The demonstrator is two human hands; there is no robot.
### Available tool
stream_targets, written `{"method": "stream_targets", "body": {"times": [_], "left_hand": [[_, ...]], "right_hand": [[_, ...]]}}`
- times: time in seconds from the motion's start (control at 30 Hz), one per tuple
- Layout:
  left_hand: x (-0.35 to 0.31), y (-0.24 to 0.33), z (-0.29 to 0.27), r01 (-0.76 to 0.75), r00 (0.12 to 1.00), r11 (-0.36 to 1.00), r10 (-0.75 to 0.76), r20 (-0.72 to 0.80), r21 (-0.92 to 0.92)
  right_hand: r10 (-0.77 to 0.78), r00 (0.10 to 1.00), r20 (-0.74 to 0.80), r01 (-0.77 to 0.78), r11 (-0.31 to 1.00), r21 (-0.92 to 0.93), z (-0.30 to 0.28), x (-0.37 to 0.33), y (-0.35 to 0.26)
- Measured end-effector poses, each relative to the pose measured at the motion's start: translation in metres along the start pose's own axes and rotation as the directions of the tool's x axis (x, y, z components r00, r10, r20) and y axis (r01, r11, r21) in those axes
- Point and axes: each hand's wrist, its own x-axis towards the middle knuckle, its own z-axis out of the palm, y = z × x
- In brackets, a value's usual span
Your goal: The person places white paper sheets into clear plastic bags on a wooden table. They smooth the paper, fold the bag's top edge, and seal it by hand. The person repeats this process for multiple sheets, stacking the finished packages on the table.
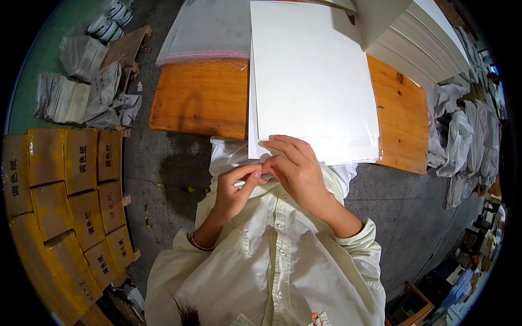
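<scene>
Rectangular white sheets [315,76] lie on a wooden table [198,100], long axis pointing forward. Left hand [235,190] and right hand [298,173] meet at the fingertips; whether they grasp anything cannot be told.

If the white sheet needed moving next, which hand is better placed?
Probably the right hand: it lies at the near edge of the white sheet, while the left hand sits farther from it.

Sheets [315,76] cross the middle of the tabletop [198,100], overhanging its near edge; bags [209,30] lie left of them at the far edge, a stack [416,46] at the far right corner. Left hand [236,189] and right hand [298,171] meet before the near edge. Cartons [79,204] stand on the floor [405,204], left.
</scene>
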Motion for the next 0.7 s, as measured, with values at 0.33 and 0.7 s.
{"method": "stream_targets", "body": {"times": [0.33, 0.7], "left_hand": [[0.022, 0.019, -0.008, 0.274, 0.961, 0.961, -0.275, 0.039, 0.025], [0.024, 0.023, -0.017, 0.227, 0.970, 0.959, -0.238, 0.047, 0.170]], "right_hand": [[-0.096, 0.995, 0.027, 0.099, 0.990, -0.101, 0.001, 0.000, -0.003], [-0.206, 0.977, 0.046, 0.210, 0.969, -0.127, 0.018, -0.006, 0.004]]}}
